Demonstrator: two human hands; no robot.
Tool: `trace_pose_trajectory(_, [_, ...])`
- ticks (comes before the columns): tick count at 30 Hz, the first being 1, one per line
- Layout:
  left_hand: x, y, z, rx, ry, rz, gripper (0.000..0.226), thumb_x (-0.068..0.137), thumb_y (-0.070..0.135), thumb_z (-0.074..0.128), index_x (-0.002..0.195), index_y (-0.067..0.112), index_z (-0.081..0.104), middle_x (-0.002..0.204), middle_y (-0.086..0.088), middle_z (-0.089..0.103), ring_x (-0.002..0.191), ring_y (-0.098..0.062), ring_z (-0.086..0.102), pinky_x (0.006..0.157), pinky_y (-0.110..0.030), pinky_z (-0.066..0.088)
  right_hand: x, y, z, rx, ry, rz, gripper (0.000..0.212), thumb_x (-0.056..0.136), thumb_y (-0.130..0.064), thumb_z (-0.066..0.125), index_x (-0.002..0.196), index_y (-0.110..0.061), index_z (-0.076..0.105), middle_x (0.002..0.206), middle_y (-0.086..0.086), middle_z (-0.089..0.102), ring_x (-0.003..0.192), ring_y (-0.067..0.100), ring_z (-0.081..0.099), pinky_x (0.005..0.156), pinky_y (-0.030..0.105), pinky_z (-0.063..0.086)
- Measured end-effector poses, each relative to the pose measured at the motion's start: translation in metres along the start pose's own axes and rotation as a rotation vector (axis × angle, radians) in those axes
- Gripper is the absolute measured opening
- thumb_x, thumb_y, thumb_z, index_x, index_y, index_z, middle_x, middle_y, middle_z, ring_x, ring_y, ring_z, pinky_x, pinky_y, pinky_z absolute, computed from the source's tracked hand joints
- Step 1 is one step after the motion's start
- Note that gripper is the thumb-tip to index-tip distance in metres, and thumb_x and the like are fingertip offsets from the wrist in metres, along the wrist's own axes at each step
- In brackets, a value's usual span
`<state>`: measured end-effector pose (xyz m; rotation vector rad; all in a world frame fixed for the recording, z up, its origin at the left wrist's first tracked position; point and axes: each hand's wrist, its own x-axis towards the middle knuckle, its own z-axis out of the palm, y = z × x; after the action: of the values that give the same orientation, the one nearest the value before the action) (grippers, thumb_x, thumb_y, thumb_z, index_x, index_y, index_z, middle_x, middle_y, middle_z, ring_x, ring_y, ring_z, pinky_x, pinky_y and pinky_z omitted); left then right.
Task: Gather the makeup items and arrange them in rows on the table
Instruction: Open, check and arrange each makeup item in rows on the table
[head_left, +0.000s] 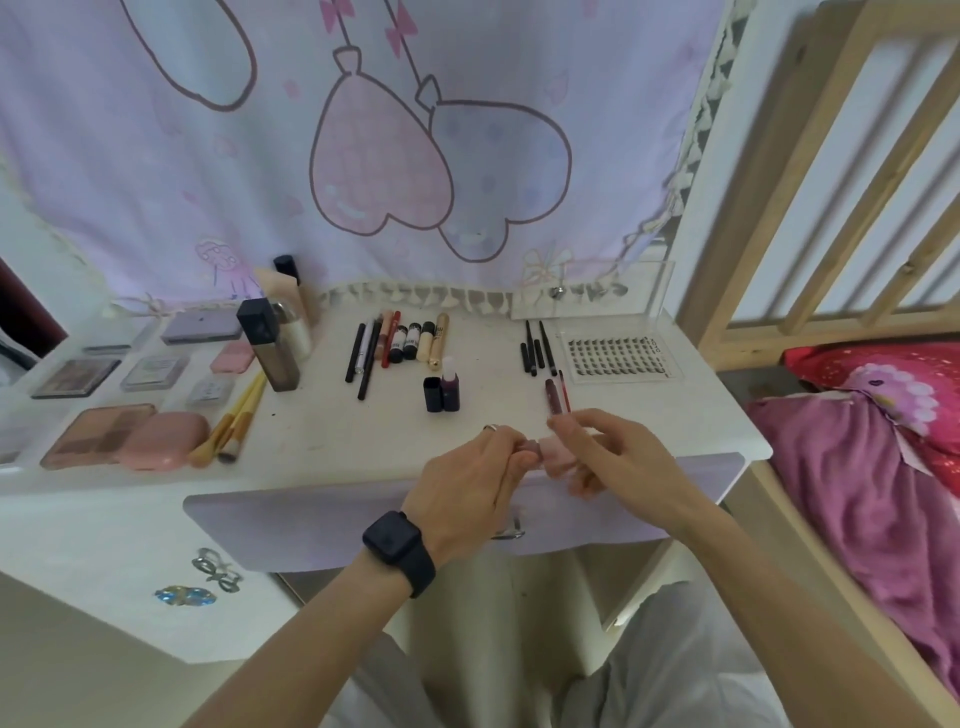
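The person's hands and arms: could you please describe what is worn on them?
The left hand has a thin silvery ring on one finger, and a black smartwatch with a dark square face and a black strap sits on that wrist. The right hand shows no ring or watch. No sleeves are in view on either side.

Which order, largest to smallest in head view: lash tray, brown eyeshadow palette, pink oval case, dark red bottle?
1-2. lash tray, brown eyeshadow palette: look alike; the palette is nearer the camera, so unranked
3. pink oval case
4. dark red bottle
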<state>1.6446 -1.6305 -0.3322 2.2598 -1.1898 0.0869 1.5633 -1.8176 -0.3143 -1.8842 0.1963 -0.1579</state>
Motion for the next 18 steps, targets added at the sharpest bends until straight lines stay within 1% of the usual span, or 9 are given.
trace_pose_trajectory(2, [0.002, 0.001, -0.002, 0.057, -0.028, 0.023, 0.061, 0.095, 0.060, 0.005, 0.109, 0.020, 0.050, 0.094, 0.012, 0.049, 0.068, -0.007, 0.046, 0.065, -0.032, 0.046, 0.003, -0.001, -0.002, -0.078, 0.016, 0.016, 0.051, 0.077, -0.083, 0.057, 0.084, -0.035, 0.071, 0.069, 0.000, 0.074, 0.059, 0.011, 0.067, 0.061, 0.019, 0.050])
trace_pose_trajectory(3, [0.003, 0.001, -0.002, 0.066, -0.036, 0.022, 0.062, 0.095, 0.060, 0.005, 0.109, 0.020, 0.050, 0.094, 0.011, 0.049, 0.069, -0.009, 0.047, 0.065, -0.033, 0.047, 0.005, -0.001, -0.003, -0.116, 0.010, 0.008, 0.045, 0.079, -0.079, 0.057, 0.082, -0.036, 0.070, 0.067, -0.001, 0.074, 0.057, 0.010, 0.065, 0.060, 0.018, 0.048])
trace_pose_trajectory(6, [0.005, 0.000, -0.002, 0.044, -0.033, -0.012, 0.061, 0.095, 0.059, 0.005, 0.110, 0.020, 0.050, 0.094, 0.009, 0.051, 0.068, -0.012, 0.050, 0.064, -0.034, 0.047, 0.006, -0.002, -0.009, -0.109, -0.040, -0.054, 0.029, 0.083, -0.066, 0.066, 0.093, -0.039, 0.069, 0.075, 0.000, 0.075, 0.066, 0.015, 0.067, 0.064, 0.026, 0.053])
trace_pose_trajectory(8, [0.007, -0.001, -0.001, 0.034, -0.020, -0.028, 0.058, 0.096, 0.059, 0.006, 0.109, 0.022, 0.049, 0.093, 0.011, 0.050, 0.064, -0.008, 0.048, 0.060, -0.029, 0.044, 0.006, -0.002, -0.012, -0.065, -0.069, -0.079, 0.033, 0.082, -0.063, 0.071, 0.103, -0.038, 0.068, 0.086, 0.002, 0.075, 0.074, 0.019, 0.068, 0.069, 0.029, 0.056])
trace_pose_trajectory(10, [0.009, -0.002, 0.001, 0.020, -0.008, -0.032, 0.056, 0.096, 0.059, 0.007, 0.108, 0.023, 0.048, 0.091, 0.013, 0.048, 0.061, -0.006, 0.046, 0.057, -0.024, 0.039, 0.005, -0.003, -0.013, -0.015, -0.068, -0.032, 0.039, 0.081, -0.066, 0.068, 0.108, -0.038, 0.068, 0.092, -0.003, 0.077, 0.075, 0.014, 0.071, 0.067, 0.025, 0.058])
trace_pose_trajectory(12, [0.011, -0.002, 0.003, 0.021, -0.010, -0.016, 0.054, 0.097, 0.059, 0.007, 0.108, 0.024, 0.047, 0.091, 0.013, 0.048, 0.062, -0.005, 0.046, 0.058, -0.024, 0.040, 0.006, -0.004, -0.013, -0.033, -0.058, 0.030, 0.045, 0.083, -0.074, 0.060, 0.101, -0.033, 0.070, 0.084, -0.003, 0.077, 0.066, 0.010, 0.070, 0.061, 0.022, 0.056])
trace_pose_trajectory(14, [0.011, -0.002, 0.004, 0.029, -0.015, 0.000, 0.053, 0.098, 0.058, 0.007, 0.107, 0.024, 0.047, 0.091, 0.012, 0.049, 0.062, -0.006, 0.047, 0.058, -0.026, 0.043, 0.007, -0.002, -0.015, -0.062, -0.041, 0.028, 0.042, 0.087, -0.071, 0.058, 0.088, -0.031, 0.073, 0.075, 0.000, 0.075, 0.060, 0.009, 0.066, 0.059, 0.023, 0.054])
trace_pose_trajectory(16, [0.012, -0.004, 0.005, 0.025, -0.021, -0.012, 0.053, 0.098, 0.058, 0.007, 0.106, 0.025, 0.047, 0.089, 0.012, 0.049, 0.062, -0.007, 0.047, 0.057, -0.024, 0.042, 0.005, -0.001, -0.017, -0.038, -0.054, -0.022, 0.028, 0.089, -0.059, 0.067, 0.093, -0.032, 0.073, 0.081, 0.000, 0.075, 0.067, 0.011, 0.069, 0.064, 0.025, 0.055])
trace_pose_trajectory(18, [0.012, -0.006, 0.006, 0.012, -0.023, -0.027, 0.054, 0.097, 0.059, 0.007, 0.106, 0.025, 0.047, 0.088, 0.013, 0.048, 0.062, -0.006, 0.047, 0.056, -0.021, 0.038, 0.004, -0.001, -0.020, -0.017, -0.086, -0.056, 0.029, 0.083, -0.057, 0.074, 0.104, -0.037, 0.070, 0.095, -0.003, 0.075, 0.079, 0.016, 0.072, 0.071, 0.025, 0.057])
